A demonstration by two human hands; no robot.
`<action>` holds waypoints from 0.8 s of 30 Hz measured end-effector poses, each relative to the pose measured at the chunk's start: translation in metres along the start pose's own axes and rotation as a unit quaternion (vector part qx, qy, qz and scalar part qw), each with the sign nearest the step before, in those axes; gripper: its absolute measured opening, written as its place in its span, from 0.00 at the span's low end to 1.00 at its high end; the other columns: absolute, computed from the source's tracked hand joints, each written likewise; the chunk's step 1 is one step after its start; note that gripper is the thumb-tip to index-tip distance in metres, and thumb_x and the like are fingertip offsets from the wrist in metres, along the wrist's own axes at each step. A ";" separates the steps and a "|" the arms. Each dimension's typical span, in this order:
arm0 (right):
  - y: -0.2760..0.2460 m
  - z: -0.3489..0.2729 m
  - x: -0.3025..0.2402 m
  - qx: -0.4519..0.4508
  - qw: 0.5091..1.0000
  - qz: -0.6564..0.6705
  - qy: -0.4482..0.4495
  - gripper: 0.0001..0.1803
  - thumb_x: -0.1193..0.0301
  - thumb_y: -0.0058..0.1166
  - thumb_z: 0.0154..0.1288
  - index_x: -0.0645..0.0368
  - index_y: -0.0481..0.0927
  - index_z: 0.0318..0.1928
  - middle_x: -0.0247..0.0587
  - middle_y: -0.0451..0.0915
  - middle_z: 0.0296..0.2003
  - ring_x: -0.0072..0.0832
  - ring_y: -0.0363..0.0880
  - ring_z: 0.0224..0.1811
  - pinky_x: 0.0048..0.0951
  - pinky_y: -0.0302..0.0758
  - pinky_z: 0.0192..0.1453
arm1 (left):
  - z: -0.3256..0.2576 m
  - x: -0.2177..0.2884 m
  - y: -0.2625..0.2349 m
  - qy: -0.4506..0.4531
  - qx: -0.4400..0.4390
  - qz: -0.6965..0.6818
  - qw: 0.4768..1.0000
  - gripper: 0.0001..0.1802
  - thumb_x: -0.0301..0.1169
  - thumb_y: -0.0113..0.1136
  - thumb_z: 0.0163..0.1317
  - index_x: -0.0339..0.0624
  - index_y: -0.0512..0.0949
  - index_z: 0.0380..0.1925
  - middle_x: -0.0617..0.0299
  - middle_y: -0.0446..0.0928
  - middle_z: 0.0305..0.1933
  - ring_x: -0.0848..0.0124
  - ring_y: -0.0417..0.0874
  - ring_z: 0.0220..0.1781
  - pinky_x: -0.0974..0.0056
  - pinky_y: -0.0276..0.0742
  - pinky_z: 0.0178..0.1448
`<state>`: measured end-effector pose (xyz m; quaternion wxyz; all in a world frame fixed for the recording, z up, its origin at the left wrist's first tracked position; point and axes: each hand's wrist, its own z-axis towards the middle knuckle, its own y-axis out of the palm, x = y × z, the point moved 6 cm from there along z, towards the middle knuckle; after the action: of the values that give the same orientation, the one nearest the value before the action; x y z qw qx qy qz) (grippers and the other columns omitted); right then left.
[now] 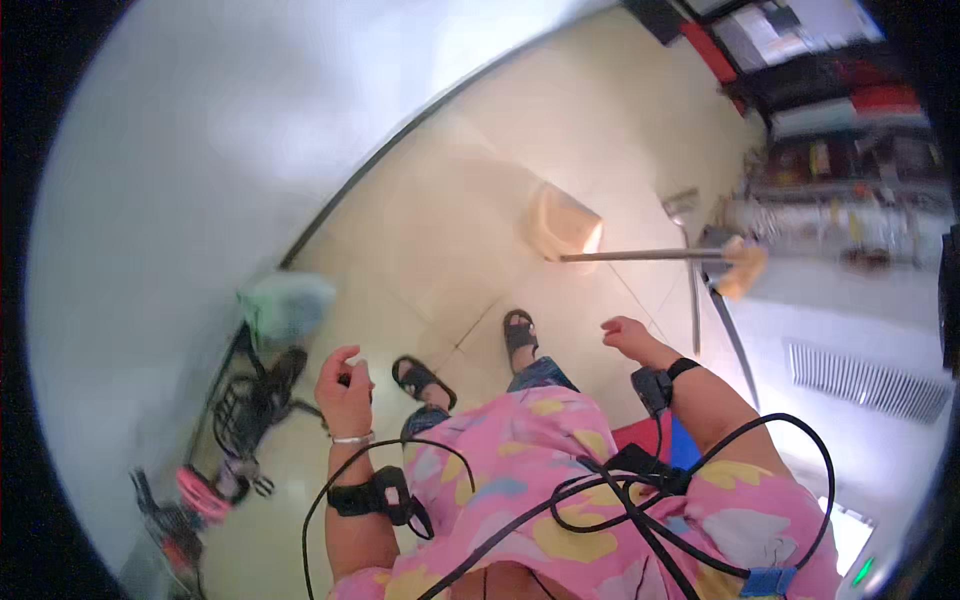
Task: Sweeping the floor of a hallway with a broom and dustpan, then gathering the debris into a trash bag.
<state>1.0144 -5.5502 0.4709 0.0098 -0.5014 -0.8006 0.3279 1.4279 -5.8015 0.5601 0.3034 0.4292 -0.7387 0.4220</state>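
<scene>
My left hand (344, 398) hangs at my left side, its fingers loosely bent and apart, with nothing I can make out in it. A small dark spot shows between the fingers, too small to name. On the right, my right hand (638, 343) is held out over the floor, fingers partly stretched and empty. It is nearest to a pale orange, scoop-shaped thing (562, 225) on the floor, blurred, with a long thin handle (650, 255) reaching right. Neither hand touches it. Straps with small dark devices sit on both forearms, and black cables (640, 510) loop before my pink patterned clothing.
My sandalled feet (425, 380) stand on beige floor tiles (440, 230). Along the white wall at left are a pale green bag (288, 305) and several dark, blurred objects. Metal poles (693, 290) lean at right, beside shelves (840, 215) of blurred goods and a vent (868, 382).
</scene>
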 end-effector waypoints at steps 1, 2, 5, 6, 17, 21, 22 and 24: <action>-0.011 -0.012 0.027 0.007 0.999 0.024 0.036 0.22 0.65 0.56 0.47 0.58 0.74 0.45 0.45 0.78 0.35 0.34 0.77 0.38 0.30 0.73 0.44 | 0.014 0.021 0.006 0.018 -0.020 0.018 0.999 0.11 0.24 0.55 0.50 0.40 0.75 0.36 0.67 0.69 0.17 0.79 0.70 0.19 0.74 0.66 0.24; -0.027 -0.024 0.045 0.029 0.998 0.045 0.043 0.22 0.65 0.56 0.47 0.58 0.74 0.45 0.45 0.78 0.35 0.34 0.77 0.38 0.30 0.73 0.44 | 0.025 0.041 0.020 0.036 -0.035 0.034 0.998 0.11 0.24 0.55 0.49 0.40 0.75 0.36 0.67 0.69 0.17 0.79 0.70 0.19 0.73 0.66 0.24; -0.047 -0.064 0.090 0.081 0.978 0.145 0.123 0.22 0.67 0.57 0.46 0.59 0.74 0.45 0.44 0.78 0.34 0.32 0.77 0.36 0.30 0.74 0.42 | 0.030 0.095 0.069 0.086 -0.071 0.044 0.993 0.11 0.25 0.57 0.48 0.40 0.75 0.35 0.67 0.69 0.18 0.79 0.69 0.19 0.74 0.66 0.25; -0.057 -0.079 0.093 0.081 0.965 0.195 0.154 0.22 0.69 0.56 0.47 0.59 0.73 0.46 0.40 0.78 0.33 0.26 0.75 0.32 0.27 0.73 0.35 | 0.025 0.115 0.094 0.119 -0.126 0.064 0.983 0.12 0.25 0.57 0.48 0.40 0.75 0.35 0.68 0.70 0.18 0.80 0.69 0.20 0.75 0.66 0.26; -0.104 -0.136 0.245 0.192 0.860 0.438 0.177 0.20 0.69 0.54 0.50 0.60 0.73 0.45 0.36 0.76 0.31 0.23 0.73 0.30 0.23 0.70 0.32 | -0.083 0.317 0.417 0.249 -0.399 0.161 0.868 0.20 0.35 0.62 0.48 0.32 0.72 0.38 0.67 0.71 0.22 0.79 0.70 0.23 0.73 0.68 0.27; -0.105 -0.164 0.320 0.232 0.695 0.670 0.124 0.18 0.69 0.53 0.52 0.59 0.71 0.45 0.31 0.74 0.29 0.19 0.72 0.28 0.21 0.68 0.27 | -0.109 0.334 0.481 0.217 -0.457 0.222 0.834 0.20 0.34 0.63 0.47 0.29 0.72 0.34 0.65 0.72 0.22 0.77 0.72 0.22 0.71 0.69 0.25; -0.130 -0.180 0.309 0.218 0.760 0.572 0.218 0.18 0.69 0.52 0.53 0.60 0.71 0.45 0.31 0.74 0.28 0.19 0.72 0.28 0.21 0.68 0.27 | -0.109 0.332 0.487 0.167 -0.463 0.248 0.834 0.18 0.33 0.63 0.47 0.29 0.72 0.32 0.64 0.72 0.22 0.76 0.73 0.21 0.71 0.69 0.23; -0.115 -0.179 0.332 0.197 0.645 0.715 0.185 0.17 0.69 0.51 0.54 0.60 0.71 0.45 0.31 0.74 0.28 0.20 0.73 0.28 0.21 0.68 0.28 | -0.111 0.338 0.498 0.124 -0.472 0.272 0.829 0.16 0.31 0.62 0.46 0.30 0.71 0.29 0.62 0.73 0.21 0.75 0.73 0.20 0.70 0.69 0.22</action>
<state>0.8192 -5.2219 0.5689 0.0190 -0.9545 -0.0914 0.2832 0.8433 -5.6940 0.7045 0.4306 -0.0407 -0.8911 0.1371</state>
